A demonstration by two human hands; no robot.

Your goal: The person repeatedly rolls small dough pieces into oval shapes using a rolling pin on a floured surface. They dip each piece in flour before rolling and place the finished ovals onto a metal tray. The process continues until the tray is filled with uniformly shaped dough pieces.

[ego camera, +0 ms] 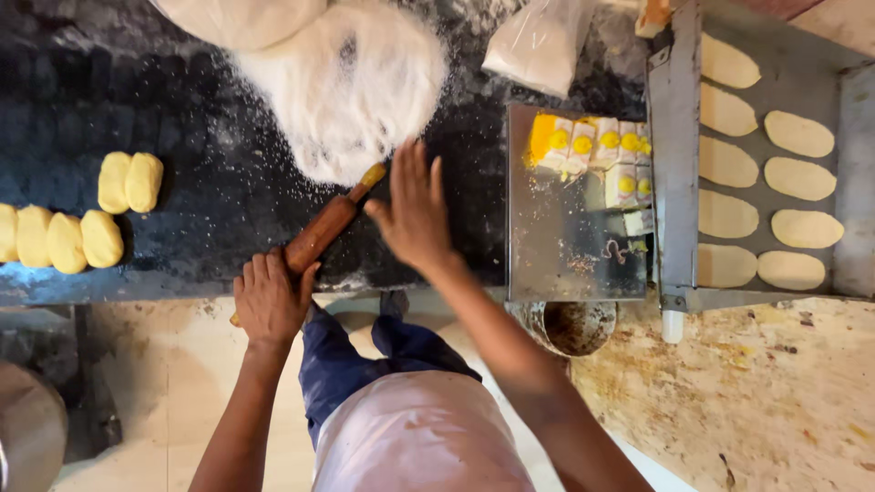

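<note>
Gripping one rolling pin (pixel 324 228), left hand (pixel 271 299); right hand (pixel 415 211) spread flat; six dough balls (pixel 68 239) nearby.

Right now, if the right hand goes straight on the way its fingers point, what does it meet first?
The right hand lies flat, fingers pointing up the dark counter. Straight ahead it would probably first meet the flour heap. The rolling pin lies to its left, out of that line.

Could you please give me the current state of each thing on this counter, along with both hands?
Left hand: gripping the rolling pin's near end.
Right hand: open, flat, fingers spread.
Rolling pin: lying diagonal on the floured counter.
Flour pile: loose, spread.
Dough balls: unrolled, clustered.
Flattened dough ovals: rolled, arranged in rows on a tray.
</note>
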